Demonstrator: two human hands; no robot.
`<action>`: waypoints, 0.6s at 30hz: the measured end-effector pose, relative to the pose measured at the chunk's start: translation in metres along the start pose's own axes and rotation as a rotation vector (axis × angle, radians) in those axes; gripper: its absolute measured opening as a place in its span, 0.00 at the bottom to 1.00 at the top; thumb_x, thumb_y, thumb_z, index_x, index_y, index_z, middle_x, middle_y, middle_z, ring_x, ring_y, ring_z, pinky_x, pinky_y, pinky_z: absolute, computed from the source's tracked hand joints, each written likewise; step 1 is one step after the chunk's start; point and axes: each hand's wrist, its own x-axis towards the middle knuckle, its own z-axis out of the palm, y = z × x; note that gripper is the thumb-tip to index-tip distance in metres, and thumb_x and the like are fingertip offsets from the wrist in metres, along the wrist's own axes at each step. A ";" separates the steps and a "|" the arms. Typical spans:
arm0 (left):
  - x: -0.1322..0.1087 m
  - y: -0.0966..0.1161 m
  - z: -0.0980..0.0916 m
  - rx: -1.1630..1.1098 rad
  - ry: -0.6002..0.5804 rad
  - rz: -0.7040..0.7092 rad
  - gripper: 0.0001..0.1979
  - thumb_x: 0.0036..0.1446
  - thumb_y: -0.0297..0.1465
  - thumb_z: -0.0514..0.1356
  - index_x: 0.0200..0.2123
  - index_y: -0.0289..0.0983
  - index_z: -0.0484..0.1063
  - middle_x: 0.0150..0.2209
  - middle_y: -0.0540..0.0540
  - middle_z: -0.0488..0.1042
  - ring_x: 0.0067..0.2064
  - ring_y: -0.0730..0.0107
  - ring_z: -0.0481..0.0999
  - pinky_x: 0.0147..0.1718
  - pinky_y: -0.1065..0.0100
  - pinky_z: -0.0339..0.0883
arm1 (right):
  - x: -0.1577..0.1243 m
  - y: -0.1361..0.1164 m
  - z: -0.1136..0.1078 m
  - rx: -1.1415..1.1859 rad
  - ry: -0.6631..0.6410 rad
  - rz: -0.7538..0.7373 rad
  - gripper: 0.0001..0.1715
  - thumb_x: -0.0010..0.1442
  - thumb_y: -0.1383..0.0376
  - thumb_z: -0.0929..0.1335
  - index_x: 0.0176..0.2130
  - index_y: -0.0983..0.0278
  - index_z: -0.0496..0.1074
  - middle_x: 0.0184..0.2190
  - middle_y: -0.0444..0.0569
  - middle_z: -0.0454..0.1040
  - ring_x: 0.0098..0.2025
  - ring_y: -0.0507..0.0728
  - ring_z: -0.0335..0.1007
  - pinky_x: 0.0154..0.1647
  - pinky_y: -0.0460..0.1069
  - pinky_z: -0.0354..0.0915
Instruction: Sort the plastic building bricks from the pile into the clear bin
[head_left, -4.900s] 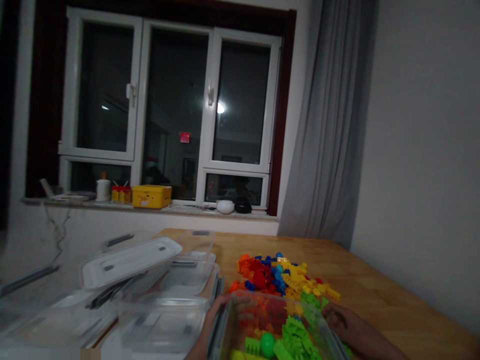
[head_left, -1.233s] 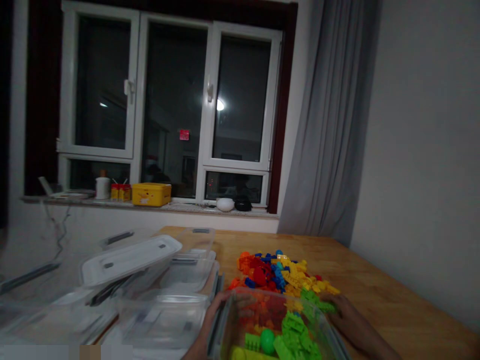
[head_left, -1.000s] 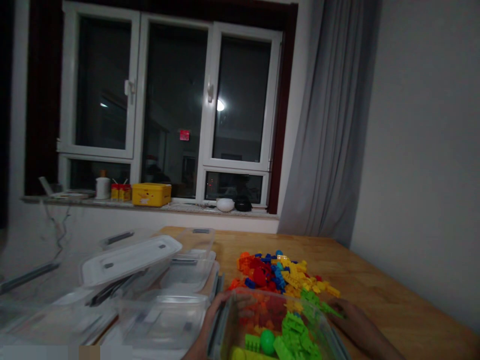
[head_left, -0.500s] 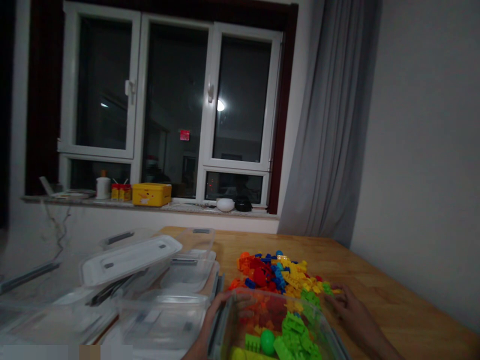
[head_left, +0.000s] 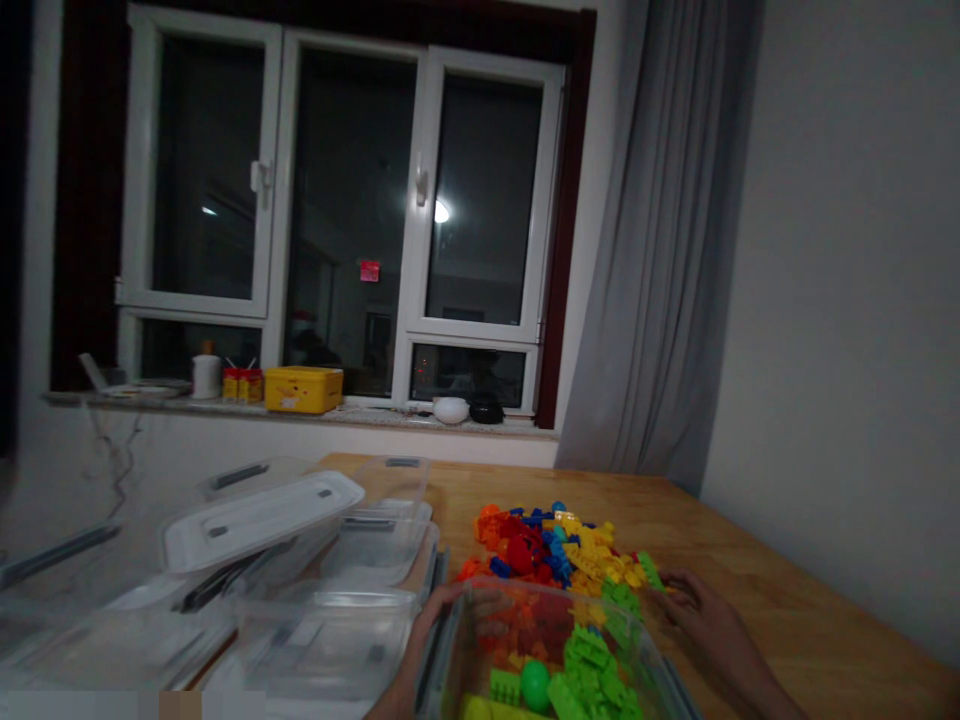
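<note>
A clear plastic box [head_left: 480, 625] with grey side clips stands in front of me, with several green toy blocks [head_left: 592, 672], a green ball [head_left: 535, 684] and a yellow piece [head_left: 495, 708] inside. My left hand [head_left: 429, 628] grips its left rim, the fingers wrapped over the far corner and seen through the plastic. Right of the box, my right hand [head_left: 694, 605] pinches a small green block [head_left: 650, 570] at its lower end. This block is tilted beside the heap of mixed toy blocks [head_left: 555, 550] in orange, red, blue, yellow and green.
Several clear boxes [head_left: 330, 640] and white lids [head_left: 262, 515] are stacked loosely at the left of the wooden table [head_left: 780, 570]. Behind the table, a windowsill [head_left: 375, 415] carries a yellow box [head_left: 304, 389] and a white bowl [head_left: 451, 409]. A grey curtain [head_left: 652, 250] hangs at the right.
A green block at the heap's right edge is now tilted up in my right hand's fingers. My left hand and the clear box have stayed in place.
</note>
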 end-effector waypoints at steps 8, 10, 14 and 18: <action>-0.010 0.003 0.006 0.031 0.094 0.066 0.02 0.42 0.30 0.70 0.21 0.40 0.81 0.21 0.51 0.83 0.28 0.64 0.80 0.42 0.67 0.72 | 0.003 -0.005 0.002 0.269 -0.043 0.065 0.33 0.47 0.43 0.74 0.47 0.57 0.73 0.49 0.58 0.85 0.48 0.68 0.83 0.45 0.58 0.80; -0.011 0.003 0.006 0.042 0.073 0.064 0.02 0.42 0.31 0.70 0.22 0.40 0.82 0.22 0.49 0.83 0.32 0.59 0.83 0.44 0.65 0.73 | 0.001 -0.007 0.002 0.270 -0.035 0.078 0.35 0.48 0.43 0.73 0.49 0.57 0.73 0.49 0.58 0.85 0.48 0.68 0.84 0.46 0.58 0.80; -0.010 0.004 0.006 0.023 0.024 0.020 0.04 0.43 0.34 0.70 0.22 0.40 0.81 0.24 0.46 0.85 0.40 0.51 0.85 0.50 0.61 0.73 | -0.003 -0.013 0.001 0.236 -0.043 0.066 0.36 0.49 0.43 0.72 0.51 0.59 0.73 0.40 0.54 0.87 0.42 0.67 0.84 0.41 0.58 0.80; -0.001 0.001 0.002 0.004 -0.043 -0.007 0.08 0.41 0.36 0.71 0.22 0.38 0.81 0.22 0.44 0.83 0.41 0.47 0.85 0.51 0.56 0.73 | -0.003 -0.021 -0.001 0.137 -0.017 0.040 0.35 0.48 0.42 0.72 0.48 0.60 0.76 0.31 0.51 0.86 0.33 0.65 0.82 0.33 0.56 0.77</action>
